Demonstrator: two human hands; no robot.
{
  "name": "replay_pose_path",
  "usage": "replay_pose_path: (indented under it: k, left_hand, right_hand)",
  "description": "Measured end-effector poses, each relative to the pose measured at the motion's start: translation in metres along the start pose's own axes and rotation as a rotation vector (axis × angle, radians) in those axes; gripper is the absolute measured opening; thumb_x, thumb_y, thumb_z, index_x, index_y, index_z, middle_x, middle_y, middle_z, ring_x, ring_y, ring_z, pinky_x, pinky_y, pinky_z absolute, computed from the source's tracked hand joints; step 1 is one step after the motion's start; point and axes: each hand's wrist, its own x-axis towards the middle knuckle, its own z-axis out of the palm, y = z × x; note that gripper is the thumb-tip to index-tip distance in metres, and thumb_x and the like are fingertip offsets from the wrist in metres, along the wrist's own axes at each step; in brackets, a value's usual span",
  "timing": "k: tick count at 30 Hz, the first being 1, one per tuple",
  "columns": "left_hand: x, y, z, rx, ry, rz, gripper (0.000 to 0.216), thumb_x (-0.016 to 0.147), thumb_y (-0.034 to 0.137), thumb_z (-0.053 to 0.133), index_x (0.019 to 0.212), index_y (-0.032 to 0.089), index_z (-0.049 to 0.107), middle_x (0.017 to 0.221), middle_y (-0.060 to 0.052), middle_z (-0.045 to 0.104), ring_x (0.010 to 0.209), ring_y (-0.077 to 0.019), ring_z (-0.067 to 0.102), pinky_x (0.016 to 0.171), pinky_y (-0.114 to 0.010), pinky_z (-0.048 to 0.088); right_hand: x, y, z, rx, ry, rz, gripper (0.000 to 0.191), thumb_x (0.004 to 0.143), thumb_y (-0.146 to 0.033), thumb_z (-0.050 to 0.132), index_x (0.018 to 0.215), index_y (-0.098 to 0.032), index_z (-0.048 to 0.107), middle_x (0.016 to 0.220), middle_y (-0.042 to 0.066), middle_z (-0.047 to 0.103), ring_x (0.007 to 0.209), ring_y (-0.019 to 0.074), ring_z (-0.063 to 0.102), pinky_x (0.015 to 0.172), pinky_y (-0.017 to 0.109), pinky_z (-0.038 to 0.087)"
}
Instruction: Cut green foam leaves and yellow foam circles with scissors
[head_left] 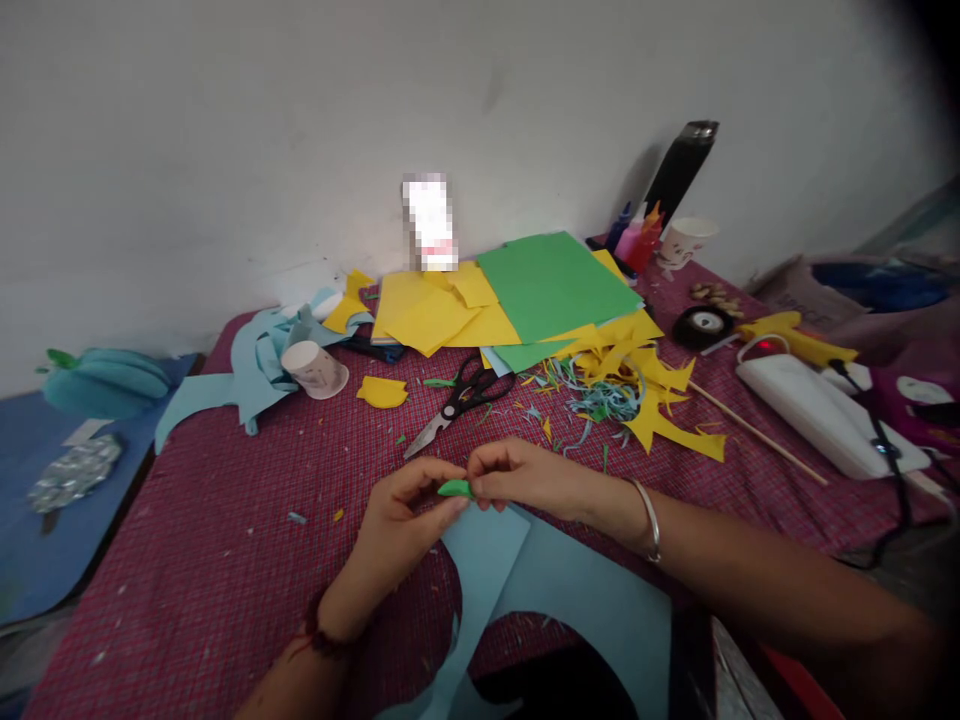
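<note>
Over blue paper (585,600) | left hand (397,520) and right hand (525,480) pinch green scrap (454,489), perhaps folded

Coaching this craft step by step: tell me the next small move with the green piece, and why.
Probably pinch the green piece a little tighter where it is: the left hand and right hand both grip it by the fingertips over the light blue sheet, and the scissors lie unheld beyond.

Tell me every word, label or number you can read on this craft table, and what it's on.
No text can be read.
Tipped paper cup: print too small to read.
Upright paper cup: print too small.
Item against the wall: blurred out.
Green scrap pinched between left hand and right hand: blank.
</note>
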Motion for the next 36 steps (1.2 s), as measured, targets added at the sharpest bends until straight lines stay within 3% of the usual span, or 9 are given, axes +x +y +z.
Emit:
replay_pose_path:
  k: [7, 12, 18, 22, 25, 27, 29, 33, 36]
  left_hand:
    - [-0.002, -0.004, -0.001, -0.031, 0.073, -0.04, 0.006, 0.081, 0.018, 0.063, 0.08, 0.021, 0.068, 0.062, 0.003, 0.063, 0.057, -0.0105, 0.058, 0.055, -0.021, 0.046]
    - [0.0, -0.005, 0.003, -0.081, 0.138, -0.1, 0.003, 0.079, 0.017, 0.066, 0.079, 0.019, 0.068, 0.058, 0.003, 0.063, 0.054, -0.0097, 0.058, 0.054, -0.019, 0.045]
    - [0.002, -0.003, 0.011, -0.507, 0.197, -0.275, 0.016, 0.066, 0.019, 0.077, 0.08, 0.018, 0.068, 0.068, 0.002, 0.066, 0.057, -0.0094, 0.059, 0.055, -0.02, 0.048]
    - [0.002, -0.005, 0.014, -0.612, 0.207, -0.328, 0.012, 0.065, 0.018, 0.078, 0.071, 0.014, 0.068, 0.061, 0.001, 0.065, 0.056, -0.0082, 0.058, 0.053, -0.017, 0.047]
    - [0.004, -0.007, 0.01, -0.665, 0.267, -0.311, 0.011, 0.066, 0.016, 0.077, 0.071, 0.015, 0.067, 0.064, 0.001, 0.067, 0.057, -0.0078, 0.059, 0.054, -0.017, 0.047]
    - [0.007, -0.007, 0.006, -0.694, 0.337, -0.287, 0.012, 0.065, 0.014, 0.077, 0.069, 0.015, 0.066, 0.067, 0.001, 0.068, 0.058, -0.0077, 0.06, 0.056, -0.016, 0.048]
    - [0.009, -0.006, 0.0, -0.715, 0.396, -0.263, 0.015, 0.063, 0.013, 0.078, 0.067, 0.015, 0.063, 0.066, 0.001, 0.068, 0.058, -0.0077, 0.06, 0.055, -0.016, 0.048]
    - [0.012, -0.005, -0.01, -0.736, 0.444, -0.221, 0.019, 0.061, 0.012, 0.078, 0.066, 0.015, 0.06, 0.063, 0.002, 0.066, 0.056, -0.0078, 0.06, 0.054, -0.016, 0.047]
    - [0.013, -0.005, -0.015, -0.748, 0.471, -0.176, 0.021, 0.06, 0.012, 0.078, 0.069, 0.016, 0.06, 0.062, 0.002, 0.067, 0.055, -0.0085, 0.06, 0.054, -0.018, 0.048]
  right_hand:
    - [-0.003, -0.005, -0.001, -0.119, 0.036, -0.121, 0.025, 0.084, -0.038, 0.053, 0.074, -0.015, 0.055, 0.065, -0.002, 0.054, 0.059, 0.0106, 0.049, 0.055, 0.022, 0.038]
    - [-0.002, -0.002, 0.004, -0.186, 0.133, -0.168, 0.008, 0.075, -0.022, 0.06, 0.073, -0.016, 0.055, 0.064, -0.004, 0.052, 0.057, 0.0091, 0.046, 0.053, 0.021, 0.035]
    - [0.002, 0.003, 0.008, -0.24, 0.265, -0.257, 0.007, 0.075, -0.016, 0.055, 0.068, -0.016, 0.054, 0.062, -0.005, 0.049, 0.057, 0.0089, 0.045, 0.052, 0.02, 0.035]
    - [0.002, 0.006, 0.012, -0.279, 0.3, -0.295, 0.009, 0.078, -0.017, 0.055, 0.07, -0.017, 0.053, 0.062, -0.004, 0.051, 0.057, 0.0098, 0.047, 0.052, 0.02, 0.037]
    - [0.005, -0.003, 0.002, -0.539, 0.28, -0.368, 0.009, 0.086, -0.017, 0.049, 0.084, -0.016, 0.058, 0.072, 0.0, 0.058, 0.065, 0.0126, 0.054, 0.058, 0.023, 0.044]
    - [0.014, -0.012, -0.016, -0.915, 0.305, -0.428, 0.022, 0.089, -0.01, 0.044, 0.105, -0.014, 0.058, 0.096, 0.007, 0.063, 0.087, 0.0168, 0.058, 0.076, 0.03, 0.047]
    - [0.028, -0.021, -0.04, -1.376, 0.265, -0.404, 0.038, 0.088, -0.003, 0.038, 0.122, -0.01, 0.052, 0.12, 0.015, 0.056, 0.111, 0.0223, 0.051, 0.094, 0.037, 0.041]
    - [0.058, -0.03, -0.078, -1.529, 0.055, -0.375, 0.043, 0.088, -0.002, 0.039, 0.128, -0.007, 0.052, 0.119, 0.018, 0.058, 0.106, 0.0248, 0.054, 0.094, 0.038, 0.041]
    - [0.067, -0.036, -0.085, -1.591, -0.066, -0.39, 0.046, 0.087, -0.004, 0.043, 0.132, -0.011, 0.05, 0.111, 0.015, 0.06, 0.094, 0.0239, 0.057, 0.086, 0.036, 0.044]
